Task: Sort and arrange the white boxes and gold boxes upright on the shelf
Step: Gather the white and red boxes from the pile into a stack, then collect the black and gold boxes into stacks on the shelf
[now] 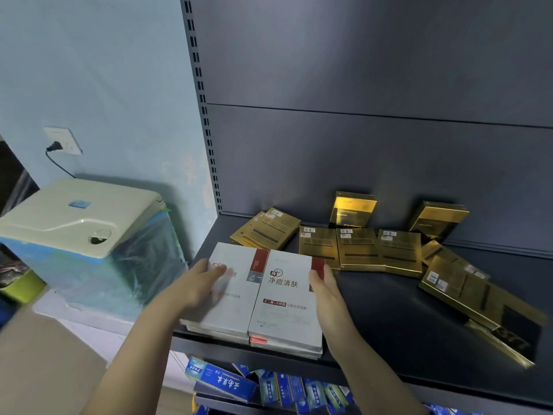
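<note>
Shelf, frame centre: two white-box stacks lying flat; left hand flat on top, right hand open against side; roughly ten gold boxes, two upright

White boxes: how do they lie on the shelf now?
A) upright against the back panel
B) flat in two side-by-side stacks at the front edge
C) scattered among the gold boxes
B: the white boxes lie flat in two adjoining stacks at the shelf front, between both hands.
</note>
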Available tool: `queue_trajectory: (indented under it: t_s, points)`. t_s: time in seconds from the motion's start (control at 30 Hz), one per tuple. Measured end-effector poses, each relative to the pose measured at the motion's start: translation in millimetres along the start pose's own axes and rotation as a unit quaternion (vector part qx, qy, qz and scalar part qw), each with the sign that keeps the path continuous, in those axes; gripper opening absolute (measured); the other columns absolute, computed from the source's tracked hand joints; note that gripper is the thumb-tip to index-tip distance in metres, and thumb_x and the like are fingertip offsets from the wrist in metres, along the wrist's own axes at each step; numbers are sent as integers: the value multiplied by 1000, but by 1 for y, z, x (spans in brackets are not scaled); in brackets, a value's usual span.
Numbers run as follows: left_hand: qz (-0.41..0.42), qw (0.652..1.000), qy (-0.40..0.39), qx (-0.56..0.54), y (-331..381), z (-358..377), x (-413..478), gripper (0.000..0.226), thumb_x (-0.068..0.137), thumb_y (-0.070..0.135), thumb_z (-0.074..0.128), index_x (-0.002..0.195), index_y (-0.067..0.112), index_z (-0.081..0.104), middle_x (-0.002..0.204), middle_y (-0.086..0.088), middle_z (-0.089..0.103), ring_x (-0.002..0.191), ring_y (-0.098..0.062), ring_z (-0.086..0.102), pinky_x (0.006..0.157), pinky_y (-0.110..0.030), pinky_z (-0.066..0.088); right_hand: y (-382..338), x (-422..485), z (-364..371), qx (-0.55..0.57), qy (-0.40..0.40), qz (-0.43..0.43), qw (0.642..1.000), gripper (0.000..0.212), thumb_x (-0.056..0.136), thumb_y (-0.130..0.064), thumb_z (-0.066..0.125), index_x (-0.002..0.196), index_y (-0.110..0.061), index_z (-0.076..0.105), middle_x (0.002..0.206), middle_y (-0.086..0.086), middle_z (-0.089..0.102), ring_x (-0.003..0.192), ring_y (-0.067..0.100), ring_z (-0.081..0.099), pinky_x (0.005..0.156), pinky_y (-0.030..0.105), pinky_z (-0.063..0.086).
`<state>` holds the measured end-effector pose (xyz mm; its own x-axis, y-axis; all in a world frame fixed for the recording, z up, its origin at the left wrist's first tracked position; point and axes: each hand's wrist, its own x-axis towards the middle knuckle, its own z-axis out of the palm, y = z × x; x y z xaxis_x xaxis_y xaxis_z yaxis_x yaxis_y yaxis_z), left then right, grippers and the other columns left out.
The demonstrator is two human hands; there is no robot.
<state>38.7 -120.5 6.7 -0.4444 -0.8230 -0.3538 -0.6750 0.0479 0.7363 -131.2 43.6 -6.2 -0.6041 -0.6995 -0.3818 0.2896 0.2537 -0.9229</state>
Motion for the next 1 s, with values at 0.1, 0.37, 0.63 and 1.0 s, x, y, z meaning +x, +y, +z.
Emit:
queue_trajectory:
  t_s: [0.1, 0.37, 0.63, 1.0]
  points:
    - [49, 998, 42, 13, 17, 3, 13, 35, 96, 29, 49, 127, 13, 45, 130, -6, 53, 110, -23, 50, 95, -35, 37, -1, 1, -6, -23, 23, -3, 999, 52, 102, -36, 40, 151, -29, 24, 105, -7, 65, 86, 5, 63, 58, 21, 44]
    - [54, 996, 43, 55, 67, 7, 69, 71, 88, 37, 58, 146, 8, 28, 145, -18, 44, 127, -35, 47, 104, -43, 41, -13, -2, -23, -18, 108, -44, 993, 41, 102, -27, 40, 142, -19, 38, 90, -19, 48, 79, -7, 43, 83, 22, 35]
    - [-16, 981, -36, 192, 93, 25, 134, 101, 72, 63, 68, 146, 10, 25, 143, -15, 47, 129, -34, 47, 105, -44, 41, -5, -1, -43, -47, 184, -38, 981, 47, 99, -28, 49, 144, -22, 37, 146, 1, 43, 134, 21, 39, 105, 35, 31]
    - [15, 968, -125, 216, 123, 57, 128, 72, 78, 62, 63, 129, 14, 47, 121, -10, 60, 112, -30, 60, 90, -37, 45, 10, 0, -66, -2, 209, -26, 978, 30, 97, -25, 51, 127, -20, 51, 115, -4, 55, 108, 15, 50, 91, 29, 36]
